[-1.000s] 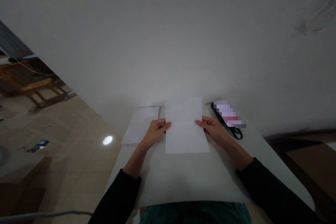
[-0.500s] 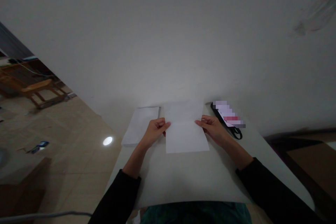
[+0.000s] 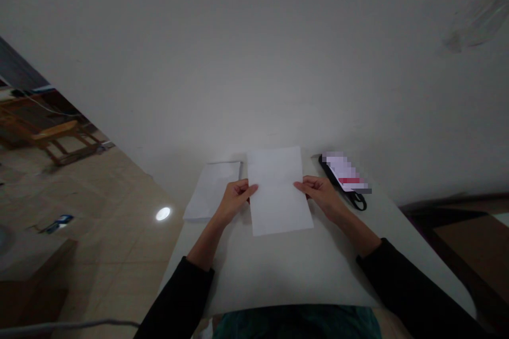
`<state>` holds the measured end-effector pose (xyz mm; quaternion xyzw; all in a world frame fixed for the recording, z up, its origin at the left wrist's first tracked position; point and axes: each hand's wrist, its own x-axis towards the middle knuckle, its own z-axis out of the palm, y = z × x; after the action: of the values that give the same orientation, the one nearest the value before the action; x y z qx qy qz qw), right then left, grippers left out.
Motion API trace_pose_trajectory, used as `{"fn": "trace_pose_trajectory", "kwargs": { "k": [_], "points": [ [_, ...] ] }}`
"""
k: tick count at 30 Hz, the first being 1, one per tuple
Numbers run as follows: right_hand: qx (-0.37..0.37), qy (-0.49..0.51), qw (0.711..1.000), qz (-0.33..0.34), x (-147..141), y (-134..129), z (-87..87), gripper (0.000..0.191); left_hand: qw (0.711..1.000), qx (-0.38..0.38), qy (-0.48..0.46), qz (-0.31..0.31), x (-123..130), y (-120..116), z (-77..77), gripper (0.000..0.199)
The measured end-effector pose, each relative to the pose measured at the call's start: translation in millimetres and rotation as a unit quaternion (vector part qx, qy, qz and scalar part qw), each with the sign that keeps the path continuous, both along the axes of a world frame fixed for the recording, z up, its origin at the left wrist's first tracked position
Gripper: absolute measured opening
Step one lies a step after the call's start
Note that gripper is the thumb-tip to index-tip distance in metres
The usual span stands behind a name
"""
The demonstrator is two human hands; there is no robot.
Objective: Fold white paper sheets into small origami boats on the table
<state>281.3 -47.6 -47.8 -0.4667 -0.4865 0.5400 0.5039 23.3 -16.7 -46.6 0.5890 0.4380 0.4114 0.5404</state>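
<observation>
A white sheet of paper (image 3: 278, 206) is held up over the white table (image 3: 286, 275), between my two hands. My left hand (image 3: 236, 198) pinches its left edge, thumb on the front face and fingers curled behind. On the right edge, my right hand (image 3: 321, 195) grips in the same way, at about the same height. Left of the held sheet lies a stack of white paper (image 3: 210, 190), partly behind my left hand. A phone (image 3: 344, 172) with a black case and a strap rests on the table beyond my right hand.
A pale wall (image 3: 254, 63) rises behind the table. On the left, the tiled floor (image 3: 131, 222) shows a bright light reflection, with a wooden chair (image 3: 59, 132) farther back. A brown box (image 3: 473, 243) stands at the right, past the table's edge.
The sheet's upper part has come up slightly and its top edge now stands out more clearly. Its lower edge has tilted a little, left corner lower. Both hands keep their grip, nearly unmoved.
</observation>
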Motion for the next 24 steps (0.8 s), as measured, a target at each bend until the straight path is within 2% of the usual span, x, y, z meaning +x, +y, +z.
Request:
{"fn": "trace_pose_trajectory", "kwargs": {
  "k": [3, 6, 8, 12, 14, 18, 21, 24],
  "points": [
    [0.034, -0.042, 0.998, -0.033, -4, -1, -2.8, 0.037, 0.997, -0.033, -0.067, 0.008, 9, -5, 0.0, 0.037],
    [0.065, -0.068, 0.994, -0.059, -10, -6, -3.7, 0.034, 0.980, -0.084, -0.180, 0.005, 25, -14, -1.5, 0.051],
    [0.077, -0.077, 0.991, -0.075, -15, -10, -3.9, 0.032, 0.968, -0.114, -0.222, -0.007, 34, -20, -2.5, 0.058],
    [0.098, -0.097, 0.985, -0.107, -21, -15, -5.0, 0.030, 0.948, -0.182, -0.252, -0.067, 42, -30, 0.2, 0.065],
    [0.109, -0.096, 0.983, -0.114, -23, -16, -5.4, 0.030, 0.931, -0.226, -0.268, -0.097, 42, -34, 3.3, 0.074],
    [0.111, -0.075, 0.985, -0.105, -25, -17, -5.9, 0.029, 0.916, -0.287, -0.263, -0.092, 43, -39, 7.1, 0.078],
    [0.101, -0.057, 0.989, -0.088, -30, -19, -6.7, 0.029, 0.925, -0.284, -0.238, -0.084, 51, -44, 8.1, 0.076],
    [0.089, -0.038, 0.994, -0.058, -37, -25, -6.2, 0.028, 0.945, -0.220, -0.227, -0.081, 59, -50, 9.2, 0.076]
  ]
}}
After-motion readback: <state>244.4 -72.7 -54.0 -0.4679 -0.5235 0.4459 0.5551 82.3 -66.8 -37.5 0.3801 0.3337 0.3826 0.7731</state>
